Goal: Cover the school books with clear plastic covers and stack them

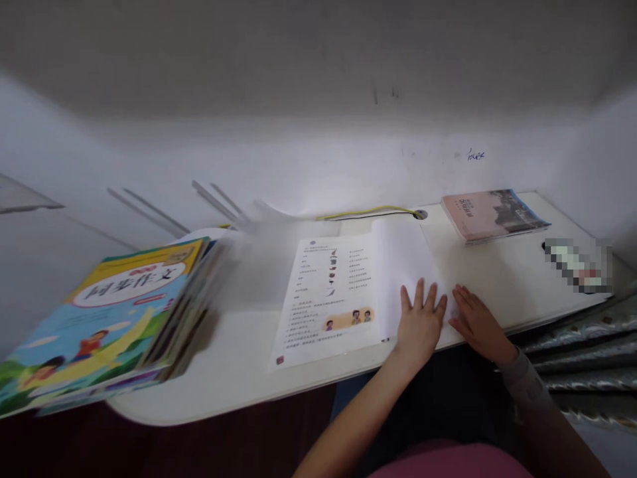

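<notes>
Two open hands rest low and right of the middle of the frame. The left hand (pixel 421 322) lies flat on a raised white page of a thin paper booklet (pixel 328 299), and the right hand (pixel 478 322) lies flat just beside it on the white desk (pixel 517 292). Neither hand grips. The booklet looks light, soft and easy to bend, so the page edge near the fingers seems the best place to hold

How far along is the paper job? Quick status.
Looks done: the booklet lies open at a printed page. In hand: the left hand and right hand are at its raised white sheet. Seemingly left: the stacked books and pink book, both apart from the hands.
</notes>
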A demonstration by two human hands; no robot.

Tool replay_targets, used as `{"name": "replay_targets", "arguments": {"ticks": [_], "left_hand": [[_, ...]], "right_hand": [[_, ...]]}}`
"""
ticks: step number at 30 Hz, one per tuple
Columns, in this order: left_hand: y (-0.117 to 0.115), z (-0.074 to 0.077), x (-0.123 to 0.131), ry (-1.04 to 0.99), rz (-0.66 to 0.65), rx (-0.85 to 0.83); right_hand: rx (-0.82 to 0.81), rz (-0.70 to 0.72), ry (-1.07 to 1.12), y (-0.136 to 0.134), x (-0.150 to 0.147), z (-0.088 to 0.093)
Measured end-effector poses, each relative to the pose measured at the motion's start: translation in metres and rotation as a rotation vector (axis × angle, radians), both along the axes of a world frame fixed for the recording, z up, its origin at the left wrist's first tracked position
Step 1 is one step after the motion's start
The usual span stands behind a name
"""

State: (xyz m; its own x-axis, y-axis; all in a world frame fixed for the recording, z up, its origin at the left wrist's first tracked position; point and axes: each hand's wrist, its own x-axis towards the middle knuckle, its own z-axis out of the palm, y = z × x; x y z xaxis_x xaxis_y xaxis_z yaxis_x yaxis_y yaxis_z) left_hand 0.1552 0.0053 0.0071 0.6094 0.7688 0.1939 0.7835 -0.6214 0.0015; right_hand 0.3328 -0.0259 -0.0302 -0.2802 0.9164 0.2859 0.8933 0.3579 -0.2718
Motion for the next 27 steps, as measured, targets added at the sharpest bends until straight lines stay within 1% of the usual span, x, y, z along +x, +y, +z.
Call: {"name": "replay_targets", "arguments": {"ticks": [6, 16, 21, 24, 27], "left_hand": [[-0.003, 0.003, 0.002, 0.008, -0.003, -0.007], [-0.007, 0.015, 0.007, 0.037, 0.021, -0.032], [-0.008, 0.020, 0.014, 0.053, 0.046, 0.000], [-0.007, 0.019, 0.013, 0.061, 0.007, -0.006], [-0.006, 0.014, 0.011, 0.060, -0.050, -0.015]], "right_hand": [[0.011, -0.005, -0.032, 0.000, -0.002, -0.002], [0.023, -0.018, -0.059, 0.000, -0.002, -0.003], [0.013, -0.010, -0.040, 0.000, -0.002, 0.001], [-0.001, 0.002, -0.064, -0.001, -0.002, 0.005], [-0.009, 0.012, -0.115, -0.002, -0.003, 0.007]]}}
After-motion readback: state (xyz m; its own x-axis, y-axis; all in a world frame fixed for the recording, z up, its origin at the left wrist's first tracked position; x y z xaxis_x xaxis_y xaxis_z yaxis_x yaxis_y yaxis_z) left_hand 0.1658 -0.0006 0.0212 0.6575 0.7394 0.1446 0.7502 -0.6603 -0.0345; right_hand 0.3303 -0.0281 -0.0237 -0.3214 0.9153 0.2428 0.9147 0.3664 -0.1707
